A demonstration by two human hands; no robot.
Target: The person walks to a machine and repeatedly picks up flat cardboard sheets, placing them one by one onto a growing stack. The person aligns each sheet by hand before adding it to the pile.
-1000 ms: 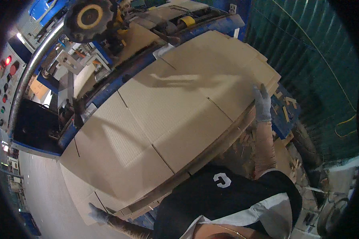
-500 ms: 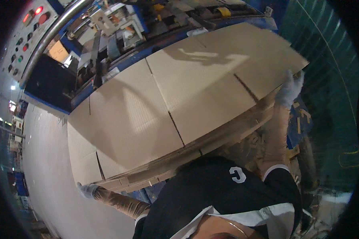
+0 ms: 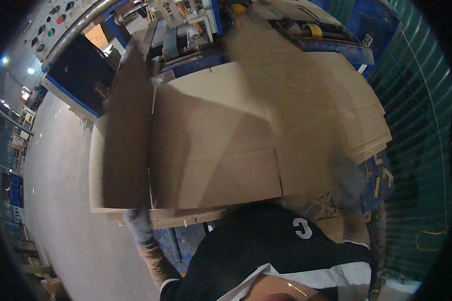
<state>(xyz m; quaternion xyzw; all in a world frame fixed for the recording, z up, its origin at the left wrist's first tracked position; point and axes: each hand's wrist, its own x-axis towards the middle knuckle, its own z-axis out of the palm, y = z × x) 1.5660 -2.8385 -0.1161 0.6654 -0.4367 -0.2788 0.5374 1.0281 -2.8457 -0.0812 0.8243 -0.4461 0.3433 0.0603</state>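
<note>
Over the corrugated cardboard stack (image 3: 369, 118), two blurred cardboard flaps (image 3: 128, 135) are being raised, the left hand (image 3: 138, 226) touching one's near end; how far its fingers, or the blurred right hand's (image 3: 346, 180), are closing cannot be told; creasing or slipping is being risked by uneven lifting

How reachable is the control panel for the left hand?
Probably not: the raised cardboard flap is in the way, with the left hand at its near end and the control panel beyond.
</note>
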